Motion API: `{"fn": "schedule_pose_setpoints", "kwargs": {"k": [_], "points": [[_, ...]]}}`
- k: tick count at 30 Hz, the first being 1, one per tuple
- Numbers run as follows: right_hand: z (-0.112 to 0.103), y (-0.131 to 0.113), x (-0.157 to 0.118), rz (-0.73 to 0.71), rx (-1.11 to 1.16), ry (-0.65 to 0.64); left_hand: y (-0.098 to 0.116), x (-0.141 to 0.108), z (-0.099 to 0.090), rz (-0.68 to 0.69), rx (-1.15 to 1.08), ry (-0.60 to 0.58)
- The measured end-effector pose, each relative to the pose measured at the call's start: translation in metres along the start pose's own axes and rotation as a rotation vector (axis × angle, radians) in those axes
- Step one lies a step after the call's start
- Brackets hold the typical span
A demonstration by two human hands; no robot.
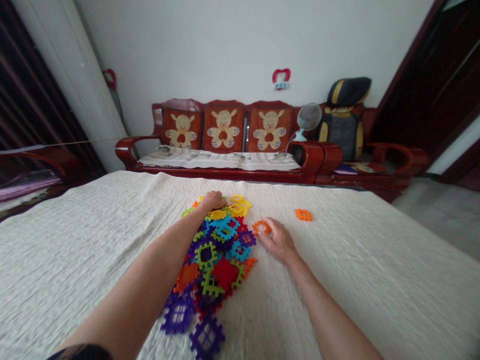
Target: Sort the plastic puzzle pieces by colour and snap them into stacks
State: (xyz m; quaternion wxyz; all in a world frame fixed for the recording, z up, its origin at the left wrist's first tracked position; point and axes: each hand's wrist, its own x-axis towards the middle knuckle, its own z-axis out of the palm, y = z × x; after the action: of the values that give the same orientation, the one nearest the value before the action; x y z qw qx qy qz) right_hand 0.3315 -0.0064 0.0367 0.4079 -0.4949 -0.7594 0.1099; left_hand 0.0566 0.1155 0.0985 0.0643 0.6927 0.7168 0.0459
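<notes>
A long heap of notched plastic building tiles (pixel 206 255) in purple, green, blue, red, orange and yellow lies on the white cloth. At the heap's far end, my left hand (pixel 214 200) rests over the tiles beside yellow ones (pixel 236 207); its fingertips are hidden among them. Just right of the heap, my right hand (pixel 278 240) has its thumb and fingers on the edge of an orange open-frame tile (pixel 260 228), low over the cloth. Another orange tile (pixel 303 215) lies alone farther right.
The quilted white cloth (pixel 375 260) covers the broad table. Behind it stands a wooden sofa (pixel 225 175) with bear-patterned cushions (pixel 224 127). A small fan (pixel 309 117) and a chair with a massage pad (pixel 341 132) are at the right. A dark curtain (pixel 33 90) hangs left.
</notes>
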Motion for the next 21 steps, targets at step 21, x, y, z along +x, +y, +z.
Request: {"fn": "schedule_pose_setpoints", "kwargs": {"k": [21], "points": [[-0.003,0.014,0.006,0.293,-0.066,0.319,0.085,-0.042,-0.012,0.342,-0.629,-0.069]]}}
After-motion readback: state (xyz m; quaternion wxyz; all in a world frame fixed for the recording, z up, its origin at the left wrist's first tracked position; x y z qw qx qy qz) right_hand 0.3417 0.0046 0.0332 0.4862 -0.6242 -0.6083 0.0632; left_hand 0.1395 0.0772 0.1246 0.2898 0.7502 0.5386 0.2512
